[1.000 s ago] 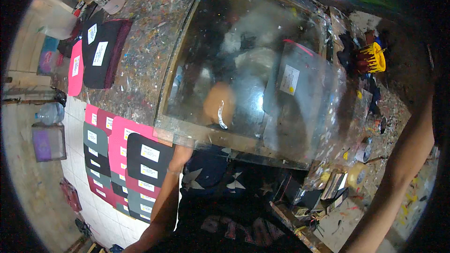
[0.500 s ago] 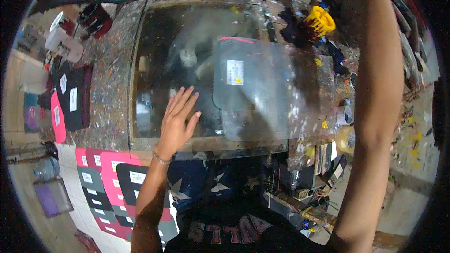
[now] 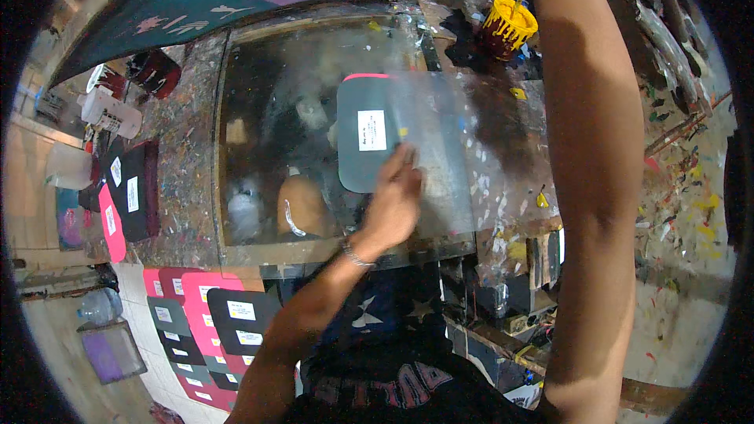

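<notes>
My left hand (image 3: pixel 397 198) is over the glass-topped work surface (image 3: pixel 267 122), at the lower right edge of a grey-green rounded flat piece (image 3: pixel 355 169). Its fingers are smeared by motion, and whether they grip anything does not show. The piece bears a white label (image 3: pixel 371 130) and has a pink strip along its far edge. A hazy, see-through sheet (image 3: pixel 440 165) covers its right side. My right forearm (image 3: pixel 593 188) reaches up along the right, its hand outside the picture. Across the far side a dark green printing screen (image 3: pixel 212 12) hangs tilted above the surface.
A yellow-dripped paint pot (image 3: pixel 509 27) stands at the far right. White and dark containers (image 3: pixel 111 112) are at the left. Labelled pink, grey and black pieces (image 3: pixel 239 314) lie at lower left; more dark pieces (image 3: pixel 140 188) rest on the table's left side.
My left hand has moved right, from the bare glass to the grey-green piece. More of the screen shows at the upper left, and the whole view has shifted slightly.
</notes>
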The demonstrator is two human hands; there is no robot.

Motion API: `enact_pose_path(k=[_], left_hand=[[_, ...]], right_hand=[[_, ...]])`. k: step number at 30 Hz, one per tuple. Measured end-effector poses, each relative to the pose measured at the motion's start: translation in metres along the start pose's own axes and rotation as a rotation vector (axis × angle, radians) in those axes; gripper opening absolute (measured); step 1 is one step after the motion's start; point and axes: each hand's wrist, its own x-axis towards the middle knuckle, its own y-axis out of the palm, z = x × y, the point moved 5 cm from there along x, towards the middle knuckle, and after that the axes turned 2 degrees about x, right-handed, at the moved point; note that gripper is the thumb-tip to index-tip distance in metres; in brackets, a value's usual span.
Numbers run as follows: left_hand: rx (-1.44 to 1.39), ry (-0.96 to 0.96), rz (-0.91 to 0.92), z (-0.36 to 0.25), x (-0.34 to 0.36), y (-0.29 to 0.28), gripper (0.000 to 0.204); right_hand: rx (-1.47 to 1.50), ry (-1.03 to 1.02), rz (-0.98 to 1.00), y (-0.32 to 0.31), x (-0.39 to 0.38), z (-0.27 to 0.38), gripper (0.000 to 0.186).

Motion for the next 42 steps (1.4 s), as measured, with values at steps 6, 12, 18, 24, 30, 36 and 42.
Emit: enact_pose_path(k=[6,12,18,24,30,36,42], left_hand=[[-0.558,-0.225,0.228,-0.083,0.046,-0.035,0.060],[1.182,0.417,-0.653,-0.148,0.048,-0.232,0.103],[0.871,0.184,-0.014,-0.051,-0.020,-0.206,0.052],[0.775,0.033,0.089,0.029,-0.048,-0.164,0.051],[0.741,0.033,0.081,0.039,-0.050,-0.165,0.051],[0.684,0.042,0.019,0.046,-0.051,-0.167,0.053],[0.691,0.018,0.029,0.047,-0.052,-0.167,0.052]], right_hand=[[0.045,0.021,0.122,-0.012,-0.031,0.011,0.074],[-0.175,-0.149,-0.067,0.008,-0.147,0.033,0.054],[0.173,-0.153,0.027,0.071,-0.319,0.065,0.051],[0.039,-0.125,0.450,0.113,-0.396,0.069,0.053],[-0.043,-0.071,0.566,0.133,-0.363,0.060,0.041],[0.071,-0.014,0.707,0.157,-0.337,0.035,0.026],[0.138,0.071,0.564,0.162,-0.287,0.002,0.018]])
